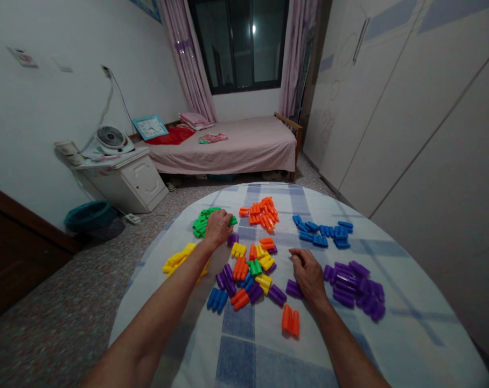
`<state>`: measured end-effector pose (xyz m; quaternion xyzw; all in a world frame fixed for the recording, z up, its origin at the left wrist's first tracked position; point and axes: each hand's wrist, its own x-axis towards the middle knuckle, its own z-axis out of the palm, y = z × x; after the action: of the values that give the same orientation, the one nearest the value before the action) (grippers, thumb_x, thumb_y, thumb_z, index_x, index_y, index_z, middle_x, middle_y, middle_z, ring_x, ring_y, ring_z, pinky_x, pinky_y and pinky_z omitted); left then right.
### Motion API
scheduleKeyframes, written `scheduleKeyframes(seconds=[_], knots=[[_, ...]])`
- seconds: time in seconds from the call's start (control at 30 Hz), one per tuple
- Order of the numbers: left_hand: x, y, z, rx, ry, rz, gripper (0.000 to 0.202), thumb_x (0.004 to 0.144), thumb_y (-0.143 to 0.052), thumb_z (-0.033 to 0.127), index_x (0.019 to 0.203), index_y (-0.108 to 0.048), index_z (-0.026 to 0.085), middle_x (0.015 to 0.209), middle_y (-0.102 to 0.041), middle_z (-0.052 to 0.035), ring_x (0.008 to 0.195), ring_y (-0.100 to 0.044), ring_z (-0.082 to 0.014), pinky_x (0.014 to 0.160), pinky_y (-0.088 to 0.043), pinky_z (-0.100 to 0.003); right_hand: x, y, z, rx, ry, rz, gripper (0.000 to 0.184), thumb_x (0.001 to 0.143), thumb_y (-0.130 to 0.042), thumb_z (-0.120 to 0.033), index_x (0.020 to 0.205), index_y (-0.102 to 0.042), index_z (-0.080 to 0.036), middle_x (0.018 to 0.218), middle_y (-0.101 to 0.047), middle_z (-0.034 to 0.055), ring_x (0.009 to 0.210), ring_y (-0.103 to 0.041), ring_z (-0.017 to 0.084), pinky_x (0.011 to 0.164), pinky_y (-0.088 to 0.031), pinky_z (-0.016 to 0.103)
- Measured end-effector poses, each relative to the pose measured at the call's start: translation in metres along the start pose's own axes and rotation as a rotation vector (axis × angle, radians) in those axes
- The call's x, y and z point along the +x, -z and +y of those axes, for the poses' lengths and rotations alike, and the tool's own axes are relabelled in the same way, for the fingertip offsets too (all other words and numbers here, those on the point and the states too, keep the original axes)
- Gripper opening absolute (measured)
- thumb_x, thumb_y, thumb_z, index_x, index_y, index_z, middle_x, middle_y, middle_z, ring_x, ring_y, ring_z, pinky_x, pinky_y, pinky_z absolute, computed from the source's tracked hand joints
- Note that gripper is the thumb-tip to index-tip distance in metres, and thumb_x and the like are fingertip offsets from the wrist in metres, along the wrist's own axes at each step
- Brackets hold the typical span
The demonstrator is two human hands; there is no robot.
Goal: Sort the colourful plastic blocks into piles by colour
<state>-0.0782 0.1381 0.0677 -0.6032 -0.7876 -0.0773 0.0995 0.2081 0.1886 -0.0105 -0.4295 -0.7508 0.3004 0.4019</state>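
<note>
My left hand [219,227] reaches over the pile of green plastic blocks [201,222], its fingers closed on a green block [232,220] at the fingertips. Just below them lies a purple block [232,239]. My right hand [309,274] rests on the table with loosely bent fingers apart and nothing visible in them. Beside its wrist is another purple block [294,289]. Between my hands spreads a mixed heap with yellow blocks [264,282], orange blocks [240,268], blue blocks [217,299] and a green block [255,267].
Sorted by colour around the cloth-covered table [196,345] are an orange pile [264,213], a blue pile [325,233], a purple pile [355,288] and a yellow pile [180,260], partly behind my left arm. A single orange block [290,321] lies near the front. Beyond stands a bed [244,145].
</note>
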Motion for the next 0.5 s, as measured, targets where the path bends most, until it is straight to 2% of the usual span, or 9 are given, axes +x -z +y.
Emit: scheduleKeyframes(seconds=[0.07,0.13,0.23,0.3,0.37,0.43,0.5], knots=[[0.000,0.007,-0.013,0.039,0.100,0.028,0.032,0.080,-0.054,0.022,0.110,-0.064,0.016,0.108,-0.060,-0.0146,0.108,-0.052,-0.0301,0.093,-0.041,-0.044,0.000,0.000,0.001,-0.004,0.008,-0.002,0.028,0.082,-0.040,-0.028,0.093,-0.064,-0.017,0.094,-0.064,0.0072,0.090,-0.060,0.021,0.082,-0.044,0.033],[-0.005,0.011,-0.018,-0.004,0.163,0.079,0.040,0.080,-0.055,0.023,0.118,-0.060,0.014,0.117,-0.057,-0.0164,0.114,-0.049,-0.0310,0.097,-0.040,-0.045,0.000,-0.001,0.002,-0.010,0.015,0.000,0.029,0.083,-0.040,-0.028,0.093,-0.064,-0.017,0.093,-0.064,0.0068,0.089,-0.060,0.021,0.082,-0.043,0.033],[-0.027,0.009,-0.006,-0.231,0.133,0.132,0.041,0.083,-0.052,0.027,0.122,-0.058,0.014,0.124,-0.056,-0.0136,0.118,-0.049,-0.0256,0.103,-0.039,-0.039,0.001,-0.001,0.002,-0.021,0.015,0.006,0.029,0.083,-0.040,-0.029,0.093,-0.064,-0.017,0.093,-0.064,0.0066,0.088,-0.060,0.020,0.082,-0.044,0.034],[-0.048,0.000,0.009,-0.395,0.100,0.120,0.038,0.086,-0.049,0.031,0.120,-0.059,0.016,0.123,-0.058,-0.0105,0.118,-0.051,-0.0221,0.105,-0.038,-0.037,0.001,0.000,0.001,-0.022,0.011,0.007,0.029,0.082,-0.040,-0.029,0.093,-0.064,-0.017,0.093,-0.064,0.0068,0.088,-0.060,0.021,0.081,-0.044,0.034],[-0.071,-0.013,0.021,-0.483,0.124,0.108,0.040,0.088,-0.046,0.037,0.121,-0.058,0.018,0.127,-0.056,-0.0106,0.122,-0.049,-0.0227,0.107,-0.036,-0.038,0.000,0.000,-0.001,-0.021,0.017,0.003,0.029,0.082,-0.041,-0.030,0.093,-0.064,-0.017,0.094,-0.064,0.0073,0.089,-0.060,0.021,0.081,-0.044,0.034],[-0.087,-0.027,0.028,-0.518,0.185,0.097,0.044,0.090,-0.042,0.040,0.126,-0.055,0.018,0.133,-0.052,-0.0118,0.128,-0.044,-0.0237,0.109,-0.034,-0.040,-0.001,0.001,-0.004,-0.022,0.031,-0.013,0.030,0.082,-0.041,-0.030,0.094,-0.064,-0.017,0.095,-0.064,0.0075,0.090,-0.060,0.021,0.082,-0.044,0.035],[-0.093,-0.039,0.027,-0.526,0.206,0.077,0.046,0.092,-0.039,0.039,0.129,-0.052,0.017,0.139,-0.048,-0.0130,0.134,-0.038,-0.0245,0.112,-0.030,-0.042,-0.002,0.002,-0.006,-0.027,0.048,-0.045,0.031,0.082,-0.041,-0.031,0.098,-0.064,-0.017,0.096,-0.063,0.0074,0.089,-0.059,0.021,0.081,-0.045,0.035]])
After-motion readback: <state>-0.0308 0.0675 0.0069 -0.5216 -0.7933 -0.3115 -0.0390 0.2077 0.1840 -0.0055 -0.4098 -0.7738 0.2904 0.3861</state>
